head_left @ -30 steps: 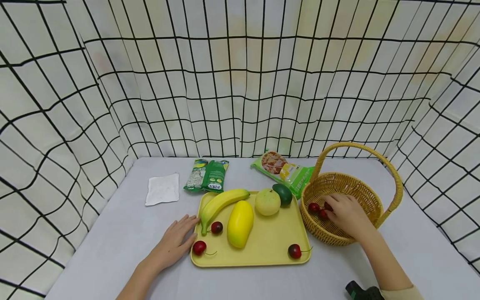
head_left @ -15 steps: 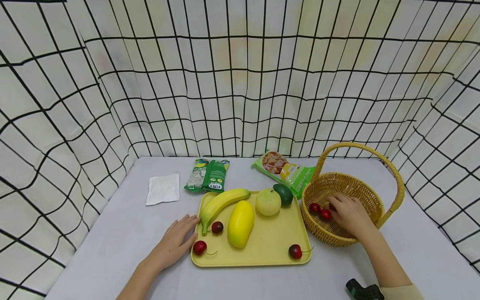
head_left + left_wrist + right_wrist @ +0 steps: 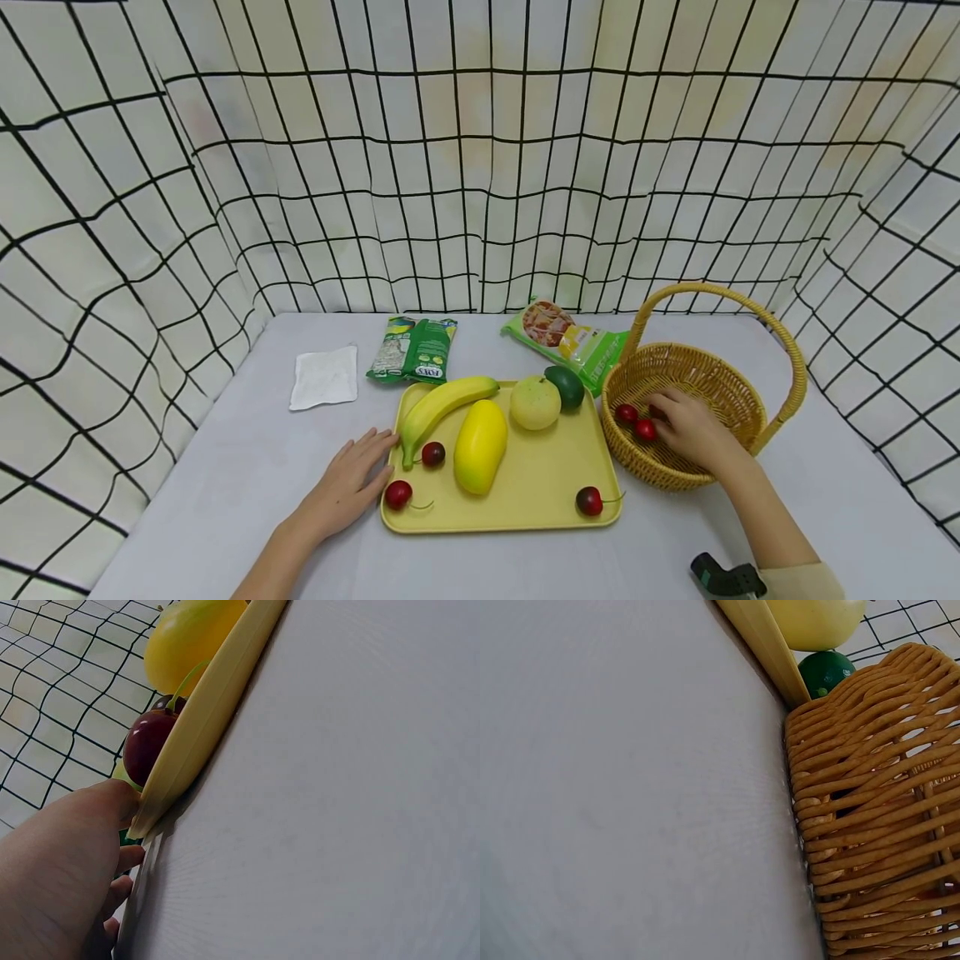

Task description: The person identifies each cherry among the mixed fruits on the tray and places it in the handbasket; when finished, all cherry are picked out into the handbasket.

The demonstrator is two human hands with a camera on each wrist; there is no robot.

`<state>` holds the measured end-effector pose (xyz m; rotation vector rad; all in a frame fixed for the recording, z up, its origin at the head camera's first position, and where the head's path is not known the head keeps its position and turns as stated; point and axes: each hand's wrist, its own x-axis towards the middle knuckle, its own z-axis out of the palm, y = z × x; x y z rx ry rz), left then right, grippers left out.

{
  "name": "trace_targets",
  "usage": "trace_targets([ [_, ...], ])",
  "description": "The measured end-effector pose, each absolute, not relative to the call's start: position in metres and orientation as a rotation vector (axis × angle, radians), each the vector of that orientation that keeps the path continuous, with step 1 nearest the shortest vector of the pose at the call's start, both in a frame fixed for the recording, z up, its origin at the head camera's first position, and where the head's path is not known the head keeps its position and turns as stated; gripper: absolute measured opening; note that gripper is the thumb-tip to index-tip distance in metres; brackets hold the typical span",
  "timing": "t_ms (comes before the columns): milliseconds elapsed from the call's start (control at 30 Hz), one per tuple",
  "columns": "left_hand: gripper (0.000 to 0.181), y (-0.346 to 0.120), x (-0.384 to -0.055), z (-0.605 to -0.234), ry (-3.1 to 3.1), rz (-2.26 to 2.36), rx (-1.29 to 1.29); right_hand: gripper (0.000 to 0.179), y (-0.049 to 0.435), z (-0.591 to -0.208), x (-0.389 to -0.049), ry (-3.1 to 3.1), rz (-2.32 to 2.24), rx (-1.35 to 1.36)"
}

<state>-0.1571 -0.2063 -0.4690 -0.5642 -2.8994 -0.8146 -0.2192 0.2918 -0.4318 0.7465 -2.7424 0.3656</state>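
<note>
My left hand lies at the left edge of the yellow tray, fingers extended and touching the rim. On the tray are a banana, a yellow mango, a pale round fruit, a dark green avocado-like fruit and three cherries, one of them a cherry near the left hand. My right hand reaches into the wicker basket, its fingers curled over a dark cherry that is mostly hidden. Beside the fingertips lie two red cherries. The basket wall hides this hand in the right wrist view.
Behind the tray lie a green snack packet and a green food bag. A white cloth square is at the left. The basket handle arches over the right side. Black-lined white sheeting surrounds the table.
Inside the basket the right hand shifts slightly and the red cherries beside its fingertips move a little. The left hand stays at the tray edge.
</note>
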Motion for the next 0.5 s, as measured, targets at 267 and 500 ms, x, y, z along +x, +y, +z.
trace_targets([
  [267,0.043,-0.2058,-0.1573,-0.4692,-2.909,-0.813,-0.564,0.025,0.2909,-0.4329,-0.2187,-2.793,0.442,0.736],
  [500,0.043,-0.2061,-0.1571,-0.4692,-2.903,-0.809,-0.565,0.022,0.288,-0.432,-0.218,-2.802,0.473,0.734],
])
